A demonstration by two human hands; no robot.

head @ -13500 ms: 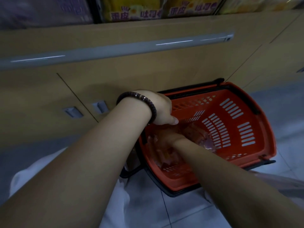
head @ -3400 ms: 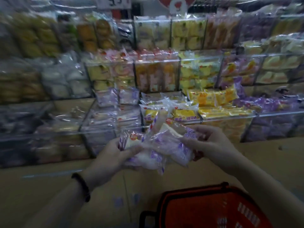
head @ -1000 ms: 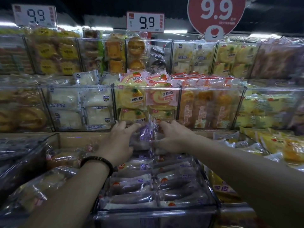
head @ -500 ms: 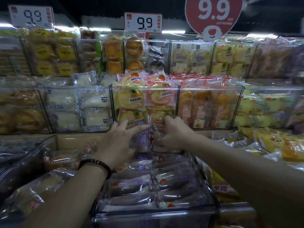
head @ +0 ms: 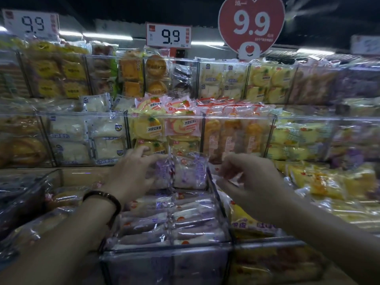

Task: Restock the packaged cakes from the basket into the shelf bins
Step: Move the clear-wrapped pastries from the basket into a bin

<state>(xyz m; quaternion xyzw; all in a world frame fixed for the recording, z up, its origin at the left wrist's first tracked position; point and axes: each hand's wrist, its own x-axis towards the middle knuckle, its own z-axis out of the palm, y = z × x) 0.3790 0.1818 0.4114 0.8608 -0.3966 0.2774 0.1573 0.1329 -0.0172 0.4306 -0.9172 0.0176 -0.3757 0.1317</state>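
In the clear bin point(head: 144, 264) nearest you, purple cakes point(head: 185, 221) lay in rows. Your left hand point(head: 129, 175), fingers fairly straight, pressed two upright packets point(head: 189, 173) at the back. Your right hand point(head: 248, 182), loosely curled and empty, hung just beside them. Placing looked nearly finished; next you needed to let go and fetch more from the basket.

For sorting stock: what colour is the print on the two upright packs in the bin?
The packs carry purple print on clear wrap; head view shows it best.
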